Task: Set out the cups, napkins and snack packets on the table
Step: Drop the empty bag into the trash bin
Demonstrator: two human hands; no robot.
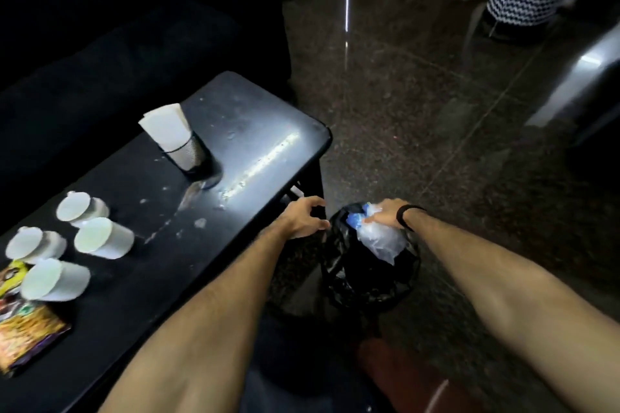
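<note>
Plainly, four cups (80,235) on table (268,131); one napkin holder (188,151); one snack packet (27,329).

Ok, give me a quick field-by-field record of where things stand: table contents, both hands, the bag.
table: dark rectangular table
cups: four white paper cups grouped at its left end
napkins: white paper napkins standing in a mesh metal holder
snacks: colourful snack packet flat, beside the cups
bag: black plastic bag on the floor, right of the table
left hand: at the bag's rim, by the table corner
right hand: fingers gripping a clear plastic packet at the bag's mouth
</note>
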